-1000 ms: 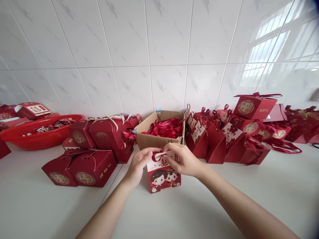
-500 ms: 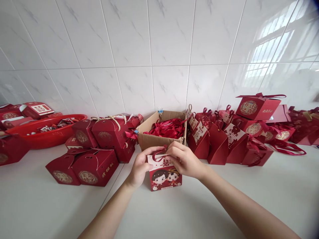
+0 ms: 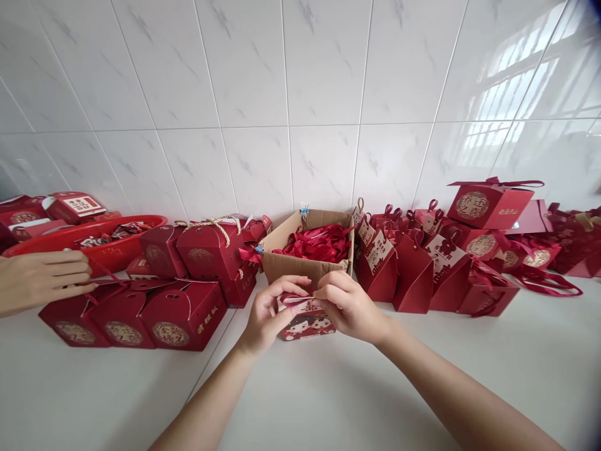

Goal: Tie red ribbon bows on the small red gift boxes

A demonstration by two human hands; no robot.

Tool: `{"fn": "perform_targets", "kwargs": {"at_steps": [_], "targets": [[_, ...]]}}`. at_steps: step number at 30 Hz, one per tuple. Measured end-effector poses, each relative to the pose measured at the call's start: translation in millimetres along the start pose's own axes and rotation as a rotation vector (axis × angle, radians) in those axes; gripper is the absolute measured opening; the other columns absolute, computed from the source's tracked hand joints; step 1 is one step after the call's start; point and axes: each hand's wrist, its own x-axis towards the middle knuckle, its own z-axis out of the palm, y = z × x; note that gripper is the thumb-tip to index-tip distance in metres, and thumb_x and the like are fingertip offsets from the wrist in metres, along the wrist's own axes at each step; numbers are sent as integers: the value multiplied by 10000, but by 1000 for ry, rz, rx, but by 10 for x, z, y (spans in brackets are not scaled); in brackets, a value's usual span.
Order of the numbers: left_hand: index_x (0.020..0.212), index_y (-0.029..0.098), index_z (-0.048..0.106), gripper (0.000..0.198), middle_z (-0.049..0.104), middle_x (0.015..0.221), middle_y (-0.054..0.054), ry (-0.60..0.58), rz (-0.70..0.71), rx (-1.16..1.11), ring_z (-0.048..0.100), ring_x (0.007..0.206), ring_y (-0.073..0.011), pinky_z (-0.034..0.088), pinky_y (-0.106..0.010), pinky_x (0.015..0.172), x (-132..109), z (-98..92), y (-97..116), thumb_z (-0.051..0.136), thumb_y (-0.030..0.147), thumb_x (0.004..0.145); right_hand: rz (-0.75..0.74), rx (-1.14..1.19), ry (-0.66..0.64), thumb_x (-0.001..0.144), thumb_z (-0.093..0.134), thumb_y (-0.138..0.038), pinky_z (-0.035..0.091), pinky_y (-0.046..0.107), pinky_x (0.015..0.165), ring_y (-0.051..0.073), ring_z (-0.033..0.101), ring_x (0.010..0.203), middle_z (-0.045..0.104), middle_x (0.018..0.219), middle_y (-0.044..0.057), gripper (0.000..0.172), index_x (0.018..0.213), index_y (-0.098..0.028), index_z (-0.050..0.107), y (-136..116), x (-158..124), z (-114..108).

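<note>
Nearest, both forearms reached forward over the white tabletop, and between the hands stood a small red box printed with cartoon figures, its base on the tabletop. The box sat just ahead of both wrists, its printed front facing back toward the arms.

The left hand was at the box's left upper edge — thumb at the front of the pale top, fingers bent over and behind it; how firmly it held could not be told. The right hand had its thumb and bunched fingers closed on the top's right end, pinching it. Between the fingertips a dark red ribbon loop curved along the top, partly covered by the fingers.

Left of the left hand, three larger red boxes stood side by side, and another person's hand was over the leftmost of them, fingers stretched.

Just beyond the hands stood an open cardboard carton filled with loose red ribbons. Beyond the right hand, to its right, slim red boxes with looped tops stood in a crowded row. Far left, past the left hand, lay a red basin of small wrapped pieces; farthest ahead rose the tiled wall.
</note>
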Motion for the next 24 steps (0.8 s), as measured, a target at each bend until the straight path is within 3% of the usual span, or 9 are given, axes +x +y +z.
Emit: {"fn": "perform_targets", "kwargs": {"at_steps": [6, 24], "targets": [[1011, 191, 640, 216, 663, 1107, -85, -7, -47, -41, 608, 1060, -258, 483, -365, 909, -6, 32, 31, 630, 272, 811, 18, 27, -14, 882, 461, -98, 456, 300, 671, 157, 537, 752, 564, 839, 52, 128, 874, -212, 517, -6, 10, -3], [1025, 191, 661, 279, 687, 1004, -61, 36, -184, -25, 637, 947, -242, 505, -332, 835, 9, 46, 40, 625, 374, 817, 52, 86, -9, 874, 492, -103, 456, 296, 642, 161, 528, 754, 557, 836, 55, 106, 871, -208, 506, -17, 18, 11]]}}
